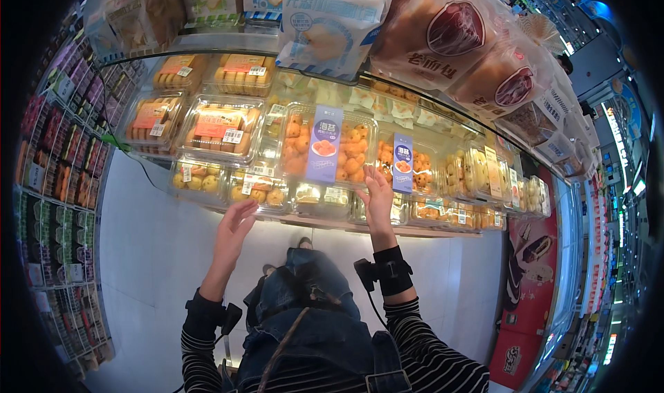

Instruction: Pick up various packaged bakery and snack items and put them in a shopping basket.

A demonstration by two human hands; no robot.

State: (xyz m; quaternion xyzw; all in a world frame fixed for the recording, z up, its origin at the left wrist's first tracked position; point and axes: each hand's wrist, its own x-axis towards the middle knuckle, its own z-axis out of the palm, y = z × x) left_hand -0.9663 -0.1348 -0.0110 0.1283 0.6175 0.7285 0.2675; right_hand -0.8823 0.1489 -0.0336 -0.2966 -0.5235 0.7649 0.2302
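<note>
A clear plastic box (355, 138) of round orange-brown baked pieces, with a purple paper band, stands raised on the display shelf before me. My right hand (378, 201) is at its lower right corner, fingers stretched upward and thumb apart; whether the fingertips touch the box I cannot tell. My left hand (235, 228) is open, its fingers stretched out, beside a small clear box (274, 197) with a white label near the shelf's front edge. Right of the banded box sits a similar box (423, 163) with a narrower purple band.
Clear boxes of finger-shaped biscuits (220, 127) stand at the left. On a glass upper shelf are large bread bags (429, 30) and a white-and-blue packet (332, 26). Packed shelves (62, 185) line the left side, and a red panel (529, 275) stands at the right.
</note>
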